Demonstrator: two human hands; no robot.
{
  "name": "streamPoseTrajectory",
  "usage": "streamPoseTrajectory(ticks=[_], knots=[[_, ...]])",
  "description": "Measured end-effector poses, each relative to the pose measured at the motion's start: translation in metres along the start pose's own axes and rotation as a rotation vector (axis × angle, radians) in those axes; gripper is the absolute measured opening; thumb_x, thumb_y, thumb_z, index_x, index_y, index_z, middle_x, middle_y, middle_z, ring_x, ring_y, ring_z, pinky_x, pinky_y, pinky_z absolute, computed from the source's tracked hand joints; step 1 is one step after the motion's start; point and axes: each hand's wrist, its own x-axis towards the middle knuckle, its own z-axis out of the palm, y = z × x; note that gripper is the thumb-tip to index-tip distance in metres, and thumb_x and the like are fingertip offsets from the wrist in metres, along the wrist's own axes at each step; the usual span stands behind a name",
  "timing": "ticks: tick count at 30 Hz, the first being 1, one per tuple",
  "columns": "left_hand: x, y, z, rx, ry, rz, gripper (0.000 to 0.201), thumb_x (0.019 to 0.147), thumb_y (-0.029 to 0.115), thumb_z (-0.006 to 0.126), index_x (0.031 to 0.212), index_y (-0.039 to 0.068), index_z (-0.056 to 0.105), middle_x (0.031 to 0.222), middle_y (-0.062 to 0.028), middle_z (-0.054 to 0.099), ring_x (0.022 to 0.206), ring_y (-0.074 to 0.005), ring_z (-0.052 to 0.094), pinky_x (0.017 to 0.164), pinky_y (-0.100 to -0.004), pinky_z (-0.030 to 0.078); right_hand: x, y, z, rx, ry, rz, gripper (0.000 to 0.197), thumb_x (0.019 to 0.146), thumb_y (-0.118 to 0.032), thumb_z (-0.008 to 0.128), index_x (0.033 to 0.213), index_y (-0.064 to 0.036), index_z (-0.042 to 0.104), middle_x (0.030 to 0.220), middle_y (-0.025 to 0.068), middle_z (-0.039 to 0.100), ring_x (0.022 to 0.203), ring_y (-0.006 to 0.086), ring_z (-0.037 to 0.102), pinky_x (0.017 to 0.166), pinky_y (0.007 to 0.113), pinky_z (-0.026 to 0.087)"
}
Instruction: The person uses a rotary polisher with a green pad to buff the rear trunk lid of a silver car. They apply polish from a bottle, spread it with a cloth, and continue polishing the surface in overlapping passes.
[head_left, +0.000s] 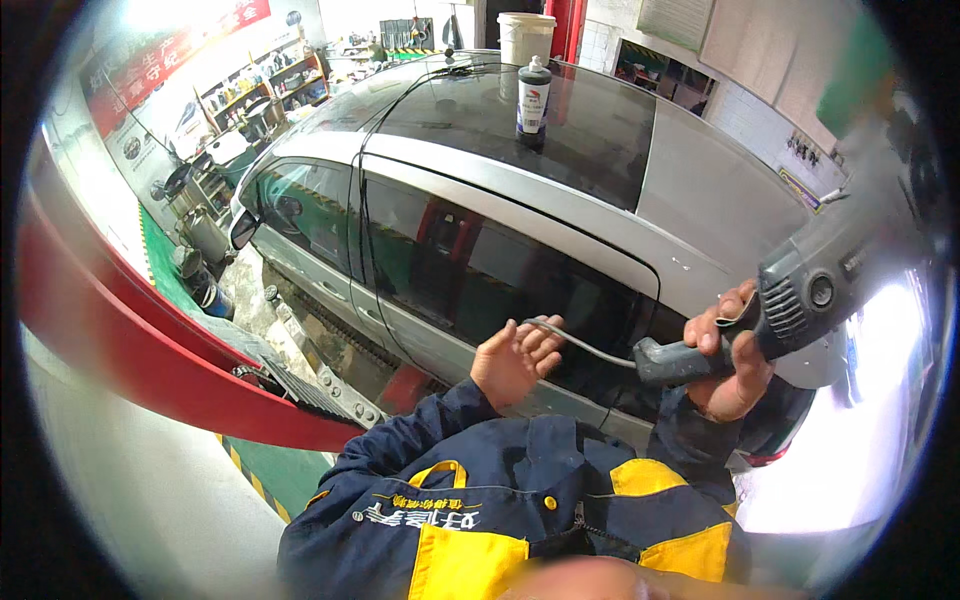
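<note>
My right hand (730, 360) is wrapped round the rear handle of a dark corded power polisher (820, 280), held up at the right beside the car. The polisher's front end is blurred near the rim, so its pad cannot be made out. A grey power cord (595, 350) runs from the handle to my left hand (515, 360), where it passes between the thumb and bent fingers in a loose hold. Behind both hands stands a silver car (500, 190) with a dark glass roof. A dark bottle with a white label (533, 100) stands upright on that roof.
A white bucket (526, 40) stands at the roof's far side. Black cable (362, 190) hangs over the roof and down the car's side. A red lift post (180, 350) curves along the left. Shelves with bottles (265, 90) line the far left wall.
</note>
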Motion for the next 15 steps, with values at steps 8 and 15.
streamPoseTrajectory(ticks=[8, 15], knots=[[-0.044, 0.117, -0.070, -0.160, 0.172, 0.594, 0.044, 0.113, 0.036, 0.052, 0.129, -0.001, 0.069, 0.120, -0.0136, 0.077, 0.105, -0.0278, 0.071, 0.096, -0.0458, 0.058, -0.006, -0.060, -0.038, -0.219, 0.091, -0.099, 0.061, 0.090, -0.016, 0.084, 0.140, -0.0001, 0.053, 0.117, 0.0120, 0.066, 0.081, 0.0182, 0.068, 0.075, 0.036, 0.055], [-0.107, 0.202, -0.049, 0.117, -0.022, 0.916, 0.043, 0.115, 0.041, 0.053, 0.136, 0.008, 0.069, 0.120, -0.0057, 0.075, 0.095, -0.0218, 0.066, 0.086, -0.0421, 0.056, -0.017, -0.117, -0.077, -0.518, 0.261, -0.225, 0.056, 0.090, -0.011, 0.082, 0.139, -0.0032, 0.057, 0.116, 0.0109, 0.063, 0.079, 0.0194, 0.063, 0.076, 0.037, 0.052]])
